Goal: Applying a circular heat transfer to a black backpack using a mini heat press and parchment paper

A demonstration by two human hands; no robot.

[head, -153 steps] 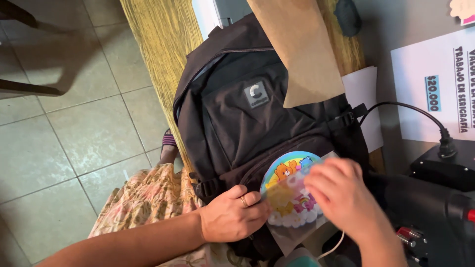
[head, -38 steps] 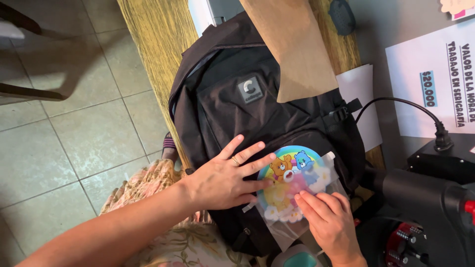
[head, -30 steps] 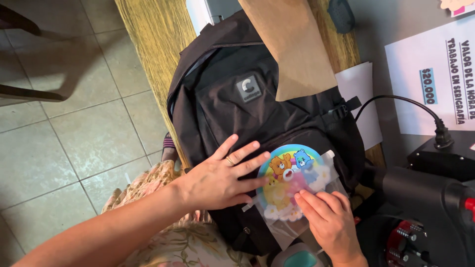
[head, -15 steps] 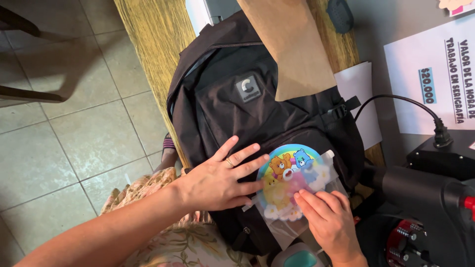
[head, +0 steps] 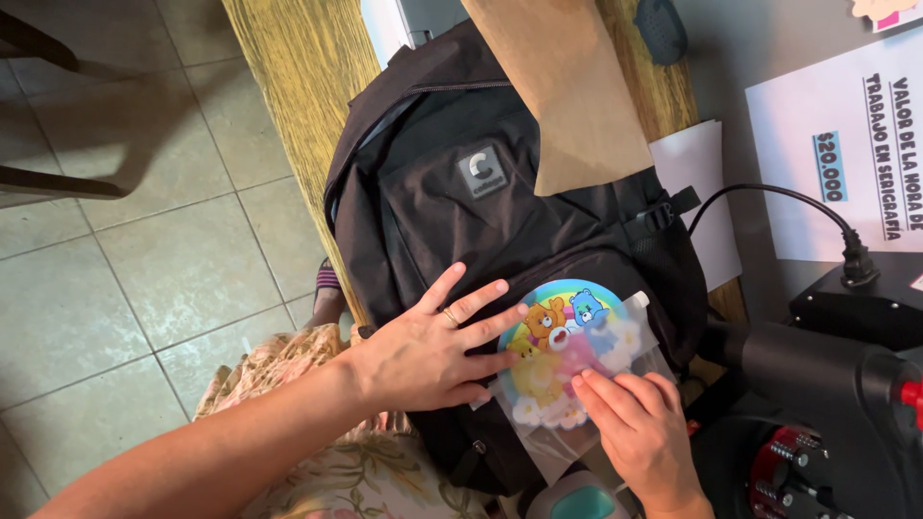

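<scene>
The left hand's fingers [head: 481, 312] are lying spread and flat, their tips resting on the left rim of the round cartoon-bear transfer [head: 567, 351], which is sitting on the lower front pocket of the black backpack [head: 461, 221]. They are clamped on nothing, only pressing down. The right hand's fingers [head: 615, 394] are held together and slightly curled, pushing on the lower right part of the transfer and on the clear backing film [head: 558, 437] jutting out beneath it.

Over the last second almost nothing is shifting: both hands are staying in the same press and the transfer is keeping its place, so the positioning looks settled, and I judge the hands to be smoothing the piece down rather than moving it. Against the earliest frame the difference is plain: there the left hand [head: 423, 356] was lower, near the bag's bottom edge with fingers bunched, and the right hand [head: 639, 432] was covering the transfer from above; now the left has come up and fanned out, and the right has dropped below.

Outward, a brown paper sheet [head: 567, 86] is lying over the backpack's top, the backpack is resting on the wooden tabletop [head: 288, 77], and a black power cord [head: 769, 197] is running to the machine [head: 836, 384] on the right.
</scene>
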